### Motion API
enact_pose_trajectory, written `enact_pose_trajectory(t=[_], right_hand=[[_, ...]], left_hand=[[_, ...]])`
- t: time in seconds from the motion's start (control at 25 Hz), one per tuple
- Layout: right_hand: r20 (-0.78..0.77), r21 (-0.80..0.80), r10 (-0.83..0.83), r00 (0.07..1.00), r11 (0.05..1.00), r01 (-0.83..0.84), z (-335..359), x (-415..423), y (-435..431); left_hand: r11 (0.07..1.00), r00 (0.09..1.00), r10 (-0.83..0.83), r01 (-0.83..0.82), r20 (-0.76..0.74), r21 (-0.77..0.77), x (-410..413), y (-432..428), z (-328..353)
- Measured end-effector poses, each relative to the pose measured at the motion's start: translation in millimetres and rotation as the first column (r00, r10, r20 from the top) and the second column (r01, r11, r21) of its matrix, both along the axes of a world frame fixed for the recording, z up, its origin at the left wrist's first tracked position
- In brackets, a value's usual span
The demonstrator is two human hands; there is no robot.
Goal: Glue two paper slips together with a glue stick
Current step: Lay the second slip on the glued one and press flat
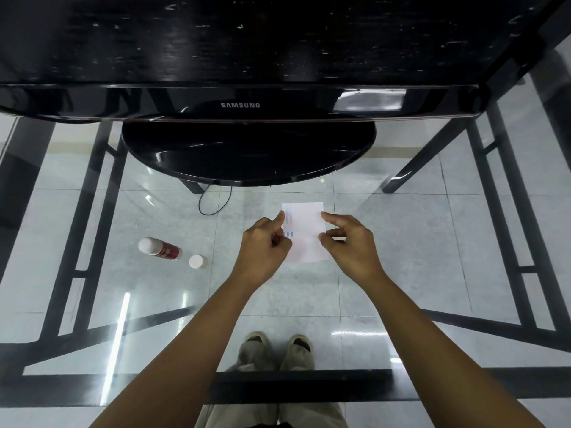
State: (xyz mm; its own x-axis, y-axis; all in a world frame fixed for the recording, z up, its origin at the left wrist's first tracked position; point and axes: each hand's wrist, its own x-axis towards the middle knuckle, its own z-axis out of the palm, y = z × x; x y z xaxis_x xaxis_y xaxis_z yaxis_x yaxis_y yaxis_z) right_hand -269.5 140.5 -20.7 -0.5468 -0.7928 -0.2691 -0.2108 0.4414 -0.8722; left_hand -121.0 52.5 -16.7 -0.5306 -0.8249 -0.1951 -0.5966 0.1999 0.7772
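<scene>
Left hand (pixel 265 240) is curling, thumb and fingers pinching the left edge of the white printed paper slip (pixel 304 216). Right hand (pixel 350 242) is pinching the same slip's right edge, index finger reaching forward. Gripping both edges is probably keeping the slip taut and square for alignment.

The slip's near end is overlapping the plain white paper slip (pixel 309 253), which is lying flat on the glass tabletop (pixel 401 273). Whether the overlap is already pressed down is not discernible.

The red-and-white glue stick (pixel 160 249) is lying on its side, well to the left, uncapped. Its white round cap (pixel 197 261) is standing just beside it. Judgement: gluing is done and joining is under way.

The black monitor stand (pixel 247 149) is sitting beyond the slips.
</scene>
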Motion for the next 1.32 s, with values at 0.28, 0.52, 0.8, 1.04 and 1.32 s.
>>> enact_pose_trajectory(t=[0.28, 0.52, 0.8, 1.04, 1.32], right_hand=[[-0.021, -0.005, 0.005, 1.000, 1.000, -0.005, -1.7, 0.6, 0.1], [-0.059, -0.026, 0.005, 0.998, 1.000, -0.007, -1.9, 2.2, 0.3], [-0.077, -0.025, 0.001, 0.997, 1.000, -0.003, -0.8, 3.7, -0.1], [-0.120, -0.005, 0.025, 0.992, 1.000, -0.026, -2.2, 2.8, -1.3], [-0.200, 0.008, 0.061, 0.978, 0.998, -0.061, -4.2, 4.4, -1.2]], left_hand=[[1.000, 1.000, 0.017, -0.017, -0.008, 0.004, -1.8, -0.4, -0.3], [1.000, 0.999, 0.021, -0.021, -0.024, 0.001, -2.0, 0.3, 0.5], [0.999, 0.999, 0.033, -0.033, -0.012, 0.022, -3.9, -0.1, 1.2], [1.000, 1.000, 0.022, -0.022, 0.017, -0.014, -5.9, 0.6, 2.4], [0.998, 0.996, -0.017, 0.023, 0.083, -0.062, -7.9, -0.3, 3.5]])
